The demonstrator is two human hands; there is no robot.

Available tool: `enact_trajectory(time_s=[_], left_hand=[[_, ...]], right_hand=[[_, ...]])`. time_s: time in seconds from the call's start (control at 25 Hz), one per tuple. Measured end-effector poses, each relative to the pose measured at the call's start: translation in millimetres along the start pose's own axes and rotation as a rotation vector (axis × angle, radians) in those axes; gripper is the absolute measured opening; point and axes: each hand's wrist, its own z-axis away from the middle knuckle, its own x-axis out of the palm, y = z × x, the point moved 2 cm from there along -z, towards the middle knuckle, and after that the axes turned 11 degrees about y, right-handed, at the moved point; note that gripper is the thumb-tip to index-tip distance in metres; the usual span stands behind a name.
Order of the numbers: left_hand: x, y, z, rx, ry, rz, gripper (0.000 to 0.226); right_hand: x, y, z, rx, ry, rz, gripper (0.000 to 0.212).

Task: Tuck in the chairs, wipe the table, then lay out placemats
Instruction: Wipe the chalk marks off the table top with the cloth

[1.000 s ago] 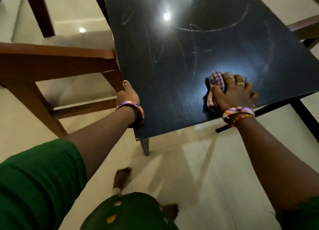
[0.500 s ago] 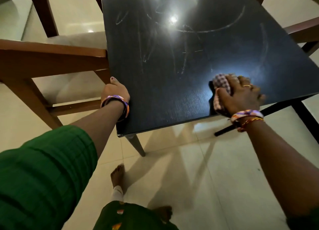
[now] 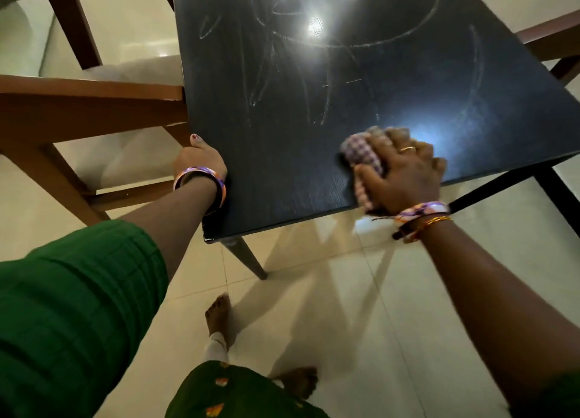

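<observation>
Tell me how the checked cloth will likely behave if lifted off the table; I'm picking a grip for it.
The checked cloth is probably floppy: it sits bunched and folded under the right hand. It is likely light, since it crumples into one palm. It should slide easily, as the dark table looks glossy, so a full-hand grasp seems safer than a pinch.

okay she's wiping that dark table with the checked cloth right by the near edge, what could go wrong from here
The right hand works the checked cloth right at the table's near edge, so a stroke could slip off it. Pale smears lie farther in; they may be missed. The left hand grips the side edge close to the wooden chair and could get pinched if the table shifts.
</observation>
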Motion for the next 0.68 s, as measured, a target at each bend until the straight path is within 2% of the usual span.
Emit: enact_trajectory(time_s=[0.12, 0.2, 0.28, 0.4, 0.48, 0.56, 0.68], left_hand=[[-1, 1, 2, 0.000, -0.003, 0.013, 0.057], [-1, 1, 2, -0.004, -0.006, 0.026, 0.057], [-1, 0, 1, -0.011, -0.019, 0.049, 0.056], [-2, -2, 1, -0.014, -0.045, 0.072, 0.056], [-2, -5, 1, -0.025, -0.062, 0.086, 0.057], [-1, -7, 0, -0.044, -0.077, 0.120, 0.057], [1, -8, -1, -0.052, -0.084, 0.146, 0.056]], right_hand=[[-9, 54, -14, 0.325, -0.054, 0.057, 0.073], [-7, 25, -8, 0.347, -0.051, 0.045, 0.072], [-1, -39, 13, 0.158, -0.051, -0.030, 0.071], [-2, -132, 57, -0.268, -0.023, -0.165, 0.067], [-5, -138, 62, -0.409, -0.062, -0.203, 0.069], [-5, -101, 41, -0.316, -0.044, -0.180, 0.074], [-1, -6, 3, 0.089, -0.084, -0.050, 0.074]])
